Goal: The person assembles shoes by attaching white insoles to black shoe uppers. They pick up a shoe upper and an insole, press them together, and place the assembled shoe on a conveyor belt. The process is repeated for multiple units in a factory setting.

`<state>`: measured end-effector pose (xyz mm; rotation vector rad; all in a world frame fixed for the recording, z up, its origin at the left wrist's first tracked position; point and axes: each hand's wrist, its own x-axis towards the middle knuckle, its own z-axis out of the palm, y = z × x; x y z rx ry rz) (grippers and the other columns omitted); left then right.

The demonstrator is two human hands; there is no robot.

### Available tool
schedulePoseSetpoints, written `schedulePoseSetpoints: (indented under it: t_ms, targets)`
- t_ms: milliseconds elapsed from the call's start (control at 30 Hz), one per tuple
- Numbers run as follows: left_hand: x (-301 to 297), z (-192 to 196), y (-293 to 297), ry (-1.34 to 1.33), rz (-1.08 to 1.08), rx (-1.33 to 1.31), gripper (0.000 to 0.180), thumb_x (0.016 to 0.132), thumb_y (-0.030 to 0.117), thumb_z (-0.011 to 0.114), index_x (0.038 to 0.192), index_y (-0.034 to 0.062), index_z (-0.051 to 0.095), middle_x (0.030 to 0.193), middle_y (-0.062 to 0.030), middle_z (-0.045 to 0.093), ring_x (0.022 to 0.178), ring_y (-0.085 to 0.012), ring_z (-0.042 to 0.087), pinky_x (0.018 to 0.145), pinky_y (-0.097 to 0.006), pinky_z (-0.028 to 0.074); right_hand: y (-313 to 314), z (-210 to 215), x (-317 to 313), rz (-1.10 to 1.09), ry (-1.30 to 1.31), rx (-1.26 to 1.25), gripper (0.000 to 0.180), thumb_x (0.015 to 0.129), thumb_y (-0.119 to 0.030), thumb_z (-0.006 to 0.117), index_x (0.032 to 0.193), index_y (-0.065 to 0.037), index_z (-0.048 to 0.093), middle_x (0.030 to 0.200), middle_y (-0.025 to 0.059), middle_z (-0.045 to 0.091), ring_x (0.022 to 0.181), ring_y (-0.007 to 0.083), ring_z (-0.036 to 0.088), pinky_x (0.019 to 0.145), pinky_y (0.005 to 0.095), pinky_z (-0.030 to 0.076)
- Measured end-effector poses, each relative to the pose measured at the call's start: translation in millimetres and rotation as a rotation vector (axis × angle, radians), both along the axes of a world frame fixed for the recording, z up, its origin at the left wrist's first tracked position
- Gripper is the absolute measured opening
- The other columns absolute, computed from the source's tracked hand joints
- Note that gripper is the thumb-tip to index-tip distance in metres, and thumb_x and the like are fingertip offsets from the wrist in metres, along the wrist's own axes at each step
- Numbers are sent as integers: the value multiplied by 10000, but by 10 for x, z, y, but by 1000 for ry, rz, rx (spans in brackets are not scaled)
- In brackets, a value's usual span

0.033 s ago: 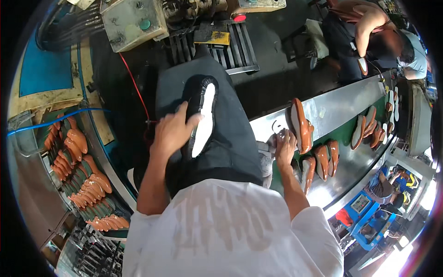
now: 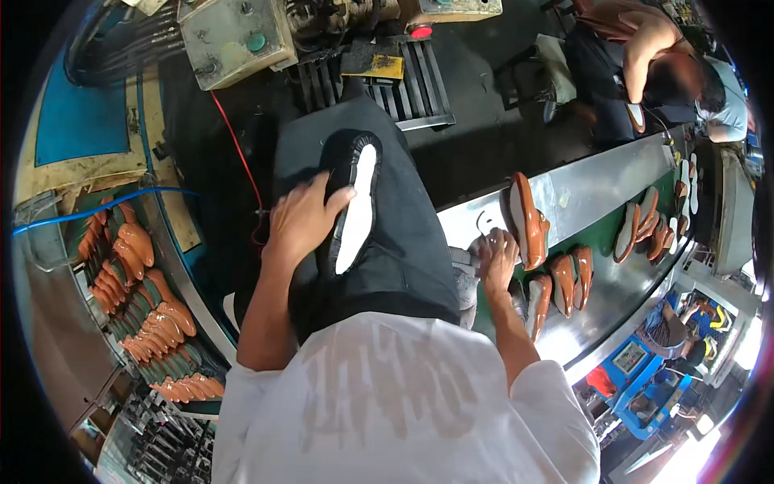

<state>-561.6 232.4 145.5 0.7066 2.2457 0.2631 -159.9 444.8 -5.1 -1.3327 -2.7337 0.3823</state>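
While seated in dark trousers, left hand (image 2: 302,222) pressed flat, fingers spread, against the edge of a black shoe with a white sole (image 2: 355,206) lying sole-up along the left thigh; touching it, not wrapped around it. Right hand (image 2: 496,258) lowered at the near edge of the conveyor belt (image 2: 621,282), fingers curled on something small and grey; cannot tell what, nor how firmly gripped. Just beside that hand, a brown shoe (image 2: 526,219) standing on its side on the steel rim, more brown shoes (image 2: 564,282) lying on the green belt beyond. Off to the left, racks of orange shoe lasts (image 2: 133,250). Ahead, a grey control box (image 2: 234,36) and a black slatted grate (image 2: 411,81). Far right, another person (image 2: 669,73) bent over the belt.
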Motion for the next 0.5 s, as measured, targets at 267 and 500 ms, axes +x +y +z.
schedulePoseSetpoints:
  t_ms: [267, 500]
  targets:
    - [-59, -603, 304, -213, 404, 567, 675, 1049, 350, 664, 1661, 254, 395, 1450, -300, 531, 1379, -446, 543, 1155, -483, 429, 226, -156, 48, -94, 185, -198, 313, 1002, -157, 696, 1253, 29, 694, 1059, 210, 648, 963, 376, 661, 867, 466, 543]
    - [-94, -460, 354, -538, 493, 689, 629, 1072, 208, 635, 1659, 146, 418, 1666, -200, 438, 1547, -307, 398, 1257, -408, 311, 278, 1242, -2080, 28, 391, -1374, 318, 1081, -240, 630, 1210, 48, 674, 863, 56, 656, 792, 140, 638, 736, 344, 544]
